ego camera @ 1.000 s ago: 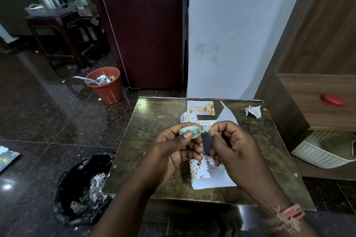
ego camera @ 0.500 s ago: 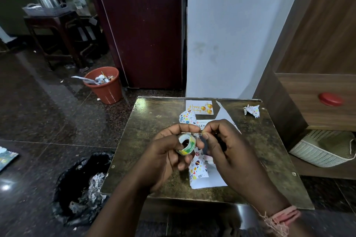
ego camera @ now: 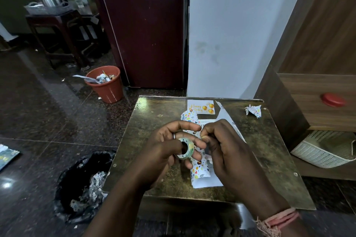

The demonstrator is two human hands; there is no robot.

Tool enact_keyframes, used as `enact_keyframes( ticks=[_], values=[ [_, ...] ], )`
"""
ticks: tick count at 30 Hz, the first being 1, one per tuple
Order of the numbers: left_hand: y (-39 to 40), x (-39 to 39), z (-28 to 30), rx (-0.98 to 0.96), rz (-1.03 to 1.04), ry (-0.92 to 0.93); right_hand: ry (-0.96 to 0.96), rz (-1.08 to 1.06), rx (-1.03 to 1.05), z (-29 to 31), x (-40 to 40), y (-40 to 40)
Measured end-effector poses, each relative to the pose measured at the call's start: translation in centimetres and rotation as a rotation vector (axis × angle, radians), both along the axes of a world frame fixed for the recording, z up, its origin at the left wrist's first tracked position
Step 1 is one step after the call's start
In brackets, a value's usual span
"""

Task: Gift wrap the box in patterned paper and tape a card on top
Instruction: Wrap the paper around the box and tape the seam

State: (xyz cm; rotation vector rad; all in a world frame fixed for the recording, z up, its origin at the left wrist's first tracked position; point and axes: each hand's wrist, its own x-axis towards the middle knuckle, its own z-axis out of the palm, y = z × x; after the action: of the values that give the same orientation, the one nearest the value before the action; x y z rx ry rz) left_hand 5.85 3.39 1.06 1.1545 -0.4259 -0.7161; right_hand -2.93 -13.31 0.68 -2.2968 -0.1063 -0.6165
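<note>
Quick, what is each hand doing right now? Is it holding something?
Left hand: holds the tape roll, fingers curled round it.
Right hand: fingertips pinched together beside the roll; what they pinch cannot be told.

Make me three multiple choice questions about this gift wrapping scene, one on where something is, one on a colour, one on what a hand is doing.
1. Where does the birthday card lie?
A. far edge of the table
B. in the bin
C. on the floor

2. What colour is the waste bin by the door?
A. blue
B. orange-red
C. white

3. What is the left hand doing?
A. resting flat
B. pointing
C. holding the tape roll

Answers: 1 A, the card sits beyond the wrapping paper; 2 B, its wall is terracotta; 3 C, fingers curl round the roll while the right hand pinches near it.
</note>
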Motion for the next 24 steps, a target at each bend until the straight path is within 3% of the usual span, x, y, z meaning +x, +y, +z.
enact_keyframes(
  ticks=[11,24],
  values=[
    [0.0,0.4,-0.6,0.028,0.037,-0.08,-0.044,-0.036,0.04,0.2,0.2,-0.5],
    [-0.4,-0.3,-0.2,0.244,0.192,-0.418,0.079,-0.139,0.576,0.7,0.7,1.5]
  ],
)
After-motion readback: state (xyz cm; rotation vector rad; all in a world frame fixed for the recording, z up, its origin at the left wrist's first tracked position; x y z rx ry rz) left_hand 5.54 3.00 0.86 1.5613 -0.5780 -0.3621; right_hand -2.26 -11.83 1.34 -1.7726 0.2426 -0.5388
